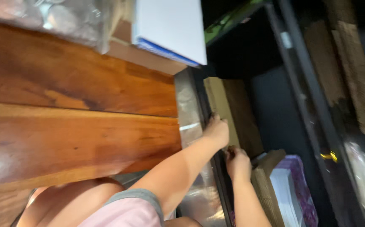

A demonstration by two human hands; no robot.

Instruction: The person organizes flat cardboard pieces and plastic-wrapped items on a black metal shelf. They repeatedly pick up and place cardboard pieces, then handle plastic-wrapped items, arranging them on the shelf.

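1. Left hand (217, 130) gripping the near edge of a flat brown cardboard piece (233, 113), fingers curled over that edge.
2. Right hand (238, 163) just below and beside the left one, closed on the lower end of the same cardboard piece; fingertips hidden, so exact hold not fully clear.
3. Cardboard piece standing on edge in a dark gap, directly above both hands, leaning slightly away from them.
4. To the left of the hands, a strip of shiny silver tape (189, 122) along the end of a wooden table (77, 126).
5. To the right of the right hand, a second cardboard block (267, 176), and just beside it a stack of white sheets in a purple wrapper (297, 189).
6. Far above the hands, a white box with blue edge (170, 29) resting on the table top.
7. Beyond the cardboard, a dark metal frame (300, 84).
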